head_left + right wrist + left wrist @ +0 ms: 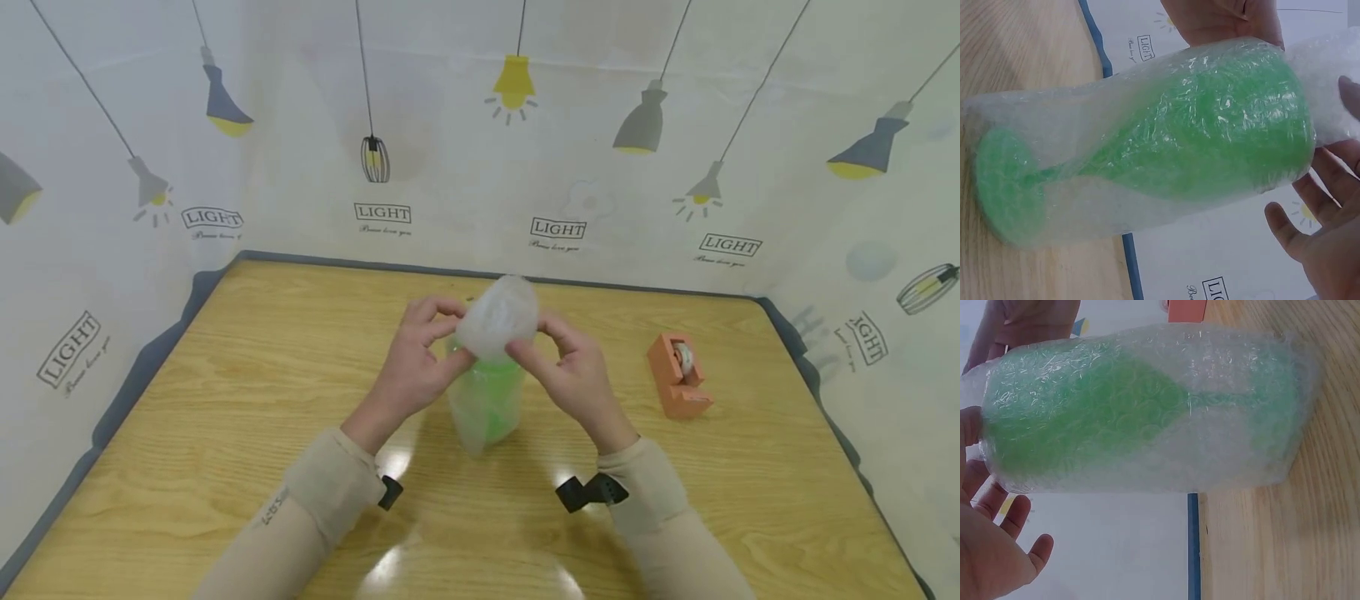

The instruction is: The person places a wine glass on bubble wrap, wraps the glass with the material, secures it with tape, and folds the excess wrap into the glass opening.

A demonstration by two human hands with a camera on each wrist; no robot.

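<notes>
A green stemmed goblet (1222,131) stands upright on the table, wrapped in clear bubble wrap (498,317). Through the wrap, its bowl, thin stem and round foot (1010,181) show in the right wrist view. Extra wrap sticks up past the rim, and both hands are at this loose top part. My left hand (412,358) pinches its left side between thumb and fingers. On the opposite side my right hand (577,375) holds the wrap, thumb in front and fingers behind. The fingertips behind the wrap are partly hidden.
An orange tape dispenser (675,375) with a roll of tape sits to the right on the wooden table (300,333). A white curtain (450,183) printed with lamps rises behind the table and along its sides. A dark strip (337,265) borders the table's far edge.
</notes>
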